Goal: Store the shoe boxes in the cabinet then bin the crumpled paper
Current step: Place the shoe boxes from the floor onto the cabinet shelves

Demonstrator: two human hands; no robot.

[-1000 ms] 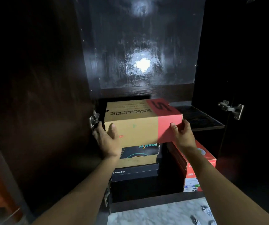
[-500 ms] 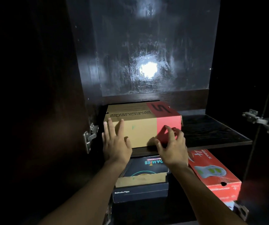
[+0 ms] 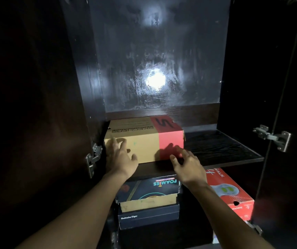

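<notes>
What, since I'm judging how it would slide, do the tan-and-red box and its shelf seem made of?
Tan-and-red box: matte cardboard, judging by folded lid edges and printed lettering. Shelf: dark wood or wood-look laminate, can't tell which; grain lines show, with a slight sheen.

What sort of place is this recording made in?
Likely a home storage spot: an open wooden cabinet, with a tan and red shoe box on its shelf, more shoe boxes stacked below, and a door hinge on each side.
</notes>
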